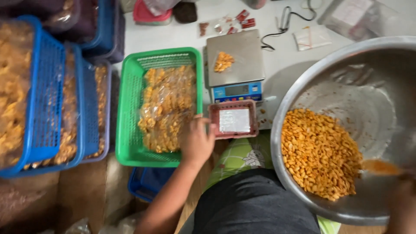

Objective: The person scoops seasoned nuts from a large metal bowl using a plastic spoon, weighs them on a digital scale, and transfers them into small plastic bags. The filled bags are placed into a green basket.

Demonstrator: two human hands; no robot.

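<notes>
While the head view looked straight down, the left hand point(197, 141) held the small red tray point(234, 118) by its left edge, grip closed on the rim, likely to keep it level for filling. The tray sat just in front of the digital scale point(236, 65), its long axis running left to right, open side up, with a white liner inside. The right hand point(401, 186), blurred at the frame edge, seemed to hold an orange scoop point(381, 167) over the snack pieces point(318, 154) in the big steel bowl point(303, 86); grip unclear. A green basket point(130, 99) of bagged snacks lay just left of the tray, within reach.
</notes>
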